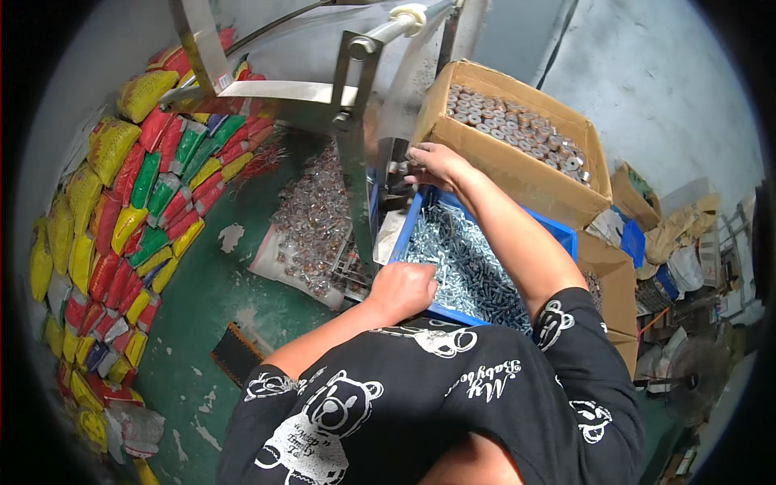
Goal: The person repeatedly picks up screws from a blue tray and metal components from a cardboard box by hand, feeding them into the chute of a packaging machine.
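My left hand [402, 288] is clenched over small, hard, slippery zinc-plated steel screws [465, 263] at the blue plastic bin's [566, 236] near edge; my right hand [436, 164] pinches something I cannot tell.

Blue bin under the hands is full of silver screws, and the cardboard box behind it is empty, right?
Not quite. The head view shows the cardboard box filled with round metal rings, not empty. The blue bin does hold silver screws, with the left hand at its near edge and the right hand at its far end.
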Demonstrator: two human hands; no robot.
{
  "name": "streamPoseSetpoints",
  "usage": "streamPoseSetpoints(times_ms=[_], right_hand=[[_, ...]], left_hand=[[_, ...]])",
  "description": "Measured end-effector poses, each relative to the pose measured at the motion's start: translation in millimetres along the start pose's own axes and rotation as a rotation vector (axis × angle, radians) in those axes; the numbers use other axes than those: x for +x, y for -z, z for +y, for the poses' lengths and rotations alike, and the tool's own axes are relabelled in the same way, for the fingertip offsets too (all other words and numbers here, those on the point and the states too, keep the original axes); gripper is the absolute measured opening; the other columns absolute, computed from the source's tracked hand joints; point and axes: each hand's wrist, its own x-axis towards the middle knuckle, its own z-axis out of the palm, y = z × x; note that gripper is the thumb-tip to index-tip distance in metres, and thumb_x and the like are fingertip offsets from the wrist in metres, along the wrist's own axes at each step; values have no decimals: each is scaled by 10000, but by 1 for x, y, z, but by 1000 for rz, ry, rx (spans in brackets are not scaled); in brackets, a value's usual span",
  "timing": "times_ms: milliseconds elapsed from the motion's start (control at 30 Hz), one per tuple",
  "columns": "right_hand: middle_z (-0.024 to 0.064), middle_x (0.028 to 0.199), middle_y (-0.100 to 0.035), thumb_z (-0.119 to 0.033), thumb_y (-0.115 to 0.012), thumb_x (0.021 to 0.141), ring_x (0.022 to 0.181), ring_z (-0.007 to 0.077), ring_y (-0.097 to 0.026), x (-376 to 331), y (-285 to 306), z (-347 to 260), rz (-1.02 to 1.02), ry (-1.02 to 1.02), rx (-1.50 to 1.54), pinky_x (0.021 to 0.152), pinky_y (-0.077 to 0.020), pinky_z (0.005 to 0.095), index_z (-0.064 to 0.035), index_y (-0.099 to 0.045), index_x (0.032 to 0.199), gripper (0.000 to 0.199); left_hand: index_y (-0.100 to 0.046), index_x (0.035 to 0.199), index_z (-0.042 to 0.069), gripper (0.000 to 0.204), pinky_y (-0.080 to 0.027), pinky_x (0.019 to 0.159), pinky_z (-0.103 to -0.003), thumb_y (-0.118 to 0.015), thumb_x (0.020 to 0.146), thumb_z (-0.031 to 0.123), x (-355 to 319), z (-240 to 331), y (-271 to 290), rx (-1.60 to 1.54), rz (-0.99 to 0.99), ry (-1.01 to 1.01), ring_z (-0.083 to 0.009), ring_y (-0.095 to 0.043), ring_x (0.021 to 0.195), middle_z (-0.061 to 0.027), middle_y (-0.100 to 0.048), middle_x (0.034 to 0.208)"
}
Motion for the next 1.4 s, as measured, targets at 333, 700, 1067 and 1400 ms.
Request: streamPoseSetpoints(times_ms=[333,700,1067,1400], right_hand=[[225,1107,-665,-230,-681,841,1092,366,-626,-162,159,124,-261,222,-1493,927,-520,452,-75,-660,1215,405],[215,1038,-636,-91,-533,889,1020,384,-634,-170,174,155,-278,293,-1436,867,-516,478,-70,-657,1073,223],[210,905,-689,-87,-636,837,850,384,-669,-154,179,142,-287,346,-1370,745,-523,441,-41,-707,940,133],[73,671,-627,-182,-621,945,521,112,-573,-147,192,102,-29,-66,329,412,-430,307,17,-656,829,233]], left_hand=[[-664,761,82,114,-536,603,-483,-611,782,181,-1,0,-3,149,65,56,-352,-657,637,-145,-661,691],[-718,834,88,163,-537,674,-438,-574,809,160,10,19,-5,193,-51,163,-366,-667,709,-171,-672,751],[-695,782,84,135,-527,635,-463,-588,803,163,5,15,-3,174,18,108,-359,-655,673,-156,-666,720],[-729,855,78,141,-532,620,-409,-599,802,90,-5,5,6,87,45,17,-327,-671,657,-154,-684,737]])
